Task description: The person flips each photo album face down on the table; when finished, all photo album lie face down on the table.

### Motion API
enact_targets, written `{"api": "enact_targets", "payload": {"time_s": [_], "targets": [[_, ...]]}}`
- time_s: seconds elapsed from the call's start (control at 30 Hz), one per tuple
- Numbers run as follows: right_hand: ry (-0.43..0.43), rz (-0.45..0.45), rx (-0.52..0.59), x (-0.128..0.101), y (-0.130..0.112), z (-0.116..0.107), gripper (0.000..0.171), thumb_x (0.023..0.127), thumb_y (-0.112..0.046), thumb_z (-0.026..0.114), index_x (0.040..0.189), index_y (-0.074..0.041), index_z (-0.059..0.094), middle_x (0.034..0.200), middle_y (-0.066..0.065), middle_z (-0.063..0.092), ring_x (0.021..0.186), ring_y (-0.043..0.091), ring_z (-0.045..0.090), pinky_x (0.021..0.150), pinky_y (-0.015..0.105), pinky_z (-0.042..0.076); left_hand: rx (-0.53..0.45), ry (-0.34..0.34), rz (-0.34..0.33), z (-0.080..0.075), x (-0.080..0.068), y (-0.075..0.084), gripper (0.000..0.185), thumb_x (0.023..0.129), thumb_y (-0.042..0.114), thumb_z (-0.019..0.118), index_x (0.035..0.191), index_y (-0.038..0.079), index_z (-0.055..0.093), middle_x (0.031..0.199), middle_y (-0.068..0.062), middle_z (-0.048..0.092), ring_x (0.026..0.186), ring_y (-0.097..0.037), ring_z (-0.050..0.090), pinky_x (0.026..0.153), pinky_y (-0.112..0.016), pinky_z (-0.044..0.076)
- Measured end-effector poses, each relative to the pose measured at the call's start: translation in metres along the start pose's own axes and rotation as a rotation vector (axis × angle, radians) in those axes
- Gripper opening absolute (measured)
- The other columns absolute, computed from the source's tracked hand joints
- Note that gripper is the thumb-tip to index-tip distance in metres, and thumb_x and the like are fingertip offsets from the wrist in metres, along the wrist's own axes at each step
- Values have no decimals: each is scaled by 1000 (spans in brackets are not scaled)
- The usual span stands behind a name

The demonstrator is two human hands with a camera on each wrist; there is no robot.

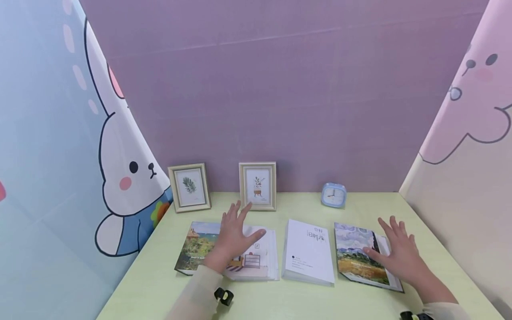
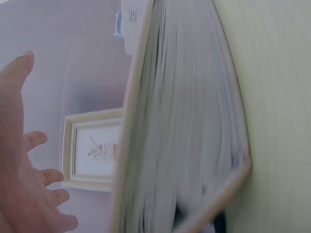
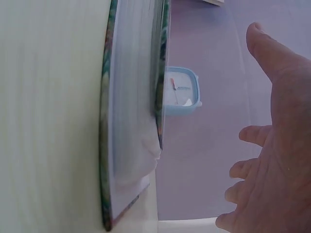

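Note:
My left hand (image 1: 234, 238), fingers spread, is over two albums on the left. One is a photo album (image 1: 192, 249) with a painted landscape cover; overlapping it is a white album (image 1: 264, 271) with a furniture drawing. In the left wrist view the palm (image 2: 19, 165) faces the thick page edges (image 2: 180, 97) with nothing in it. A second white album (image 1: 308, 253) with Chinese lettering lies between the hands. Over another landscape photo album (image 1: 356, 249) is my right hand (image 1: 402, 255), also spread and holding nothing; the right wrist view shows this album's cover slightly raised.
Two framed plant pictures, a leaf print (image 1: 191, 187) and a potted plant (image 1: 258, 186), stand along the back of the pale green table (image 1: 140, 284). A small blue clock (image 1: 334, 195) is at back right. Fabric walls (image 1: 256, 89) enclose the back and sides.

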State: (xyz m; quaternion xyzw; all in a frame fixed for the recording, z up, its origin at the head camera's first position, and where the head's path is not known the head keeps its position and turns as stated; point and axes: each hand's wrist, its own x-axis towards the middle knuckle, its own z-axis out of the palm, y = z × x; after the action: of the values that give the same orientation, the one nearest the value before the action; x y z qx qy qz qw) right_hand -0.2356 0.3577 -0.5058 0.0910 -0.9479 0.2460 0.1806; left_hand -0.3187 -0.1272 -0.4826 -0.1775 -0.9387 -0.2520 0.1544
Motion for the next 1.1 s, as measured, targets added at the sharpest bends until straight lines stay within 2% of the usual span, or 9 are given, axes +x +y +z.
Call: {"api": "enact_targets", "payload": {"time_s": [0.23, 0.47, 0.6, 0.73, 0.9, 1.03, 1.1], "targets": [[-29, 4, 24, -4, -7, 0, 105, 92, -48, 79, 166, -2, 19, 168, 35, -2, 153, 55, -13, 114, 75, -18, -128, -23, -23, 12, 1, 13, 98, 87, 82, 59, 166, 30, 31, 175, -7, 11, 158, -42, 12, 119, -74, 23], [-53, 8, 76, -7, -16, -2, 107, 91, -46, 81, 166, -2, 19, 169, 33, -4, 154, 52, -14, 117, 74, -15, -222, -58, -28, 17, 1, 33, 94, 89, 74, 66, 165, 30, 33, 175, -4, 13, 158, -36, 17, 117, -69, 32], [-67, 3, 89, -9, -19, 0, 107, 90, -46, 82, 166, -2, 20, 169, 33, -2, 155, 52, -12, 117, 75, -11, -254, -66, -14, 25, 1, 39, 91, 91, 70, 67, 165, 30, 33, 174, -6, 14, 156, -38, 22, 114, -68, 37], [-84, 20, 61, -10, -18, 4, 107, 89, -50, 81, 165, -2, 22, 170, 32, 0, 155, 53, -8, 117, 79, -4, -280, -75, -1, 32, 1, 45, 88, 92, 65, 69, 164, 28, 35, 175, -4, 13, 156, -38, 23, 113, -67, 40], [-118, 36, 78, -11, -20, 7, 106, 89, -52, 81, 165, -2, 25, 171, 31, 2, 154, 55, -3, 114, 82, 7, -320, -106, 9, 36, 0, 56, 89, 92, 66, 68, 164, 27, 34, 175, 0, 13, 156, -38, 24, 113, -67, 39], [-143, 34, 90, -11, -23, 8, 105, 88, -53, 82, 163, -2, 29, 169, 33, 9, 149, 63, 15, 104, 86, 25, -345, -132, 22, 41, 1, 65, 89, 92, 66, 68, 165, 27, 33, 174, -2, 15, 155, -38, 26, 114, -67, 39], [-152, 29, 93, -12, -24, 9, 104, 87, -53, 82, 162, -2, 31, 168, 34, 12, 143, 66, 23, 99, 87, 31, -352, -144, 33, 45, 2, 69, 89, 93, 66, 67, 165, 27, 33, 174, -4, 16, 154, -38, 27, 114, -66, 38]]}}
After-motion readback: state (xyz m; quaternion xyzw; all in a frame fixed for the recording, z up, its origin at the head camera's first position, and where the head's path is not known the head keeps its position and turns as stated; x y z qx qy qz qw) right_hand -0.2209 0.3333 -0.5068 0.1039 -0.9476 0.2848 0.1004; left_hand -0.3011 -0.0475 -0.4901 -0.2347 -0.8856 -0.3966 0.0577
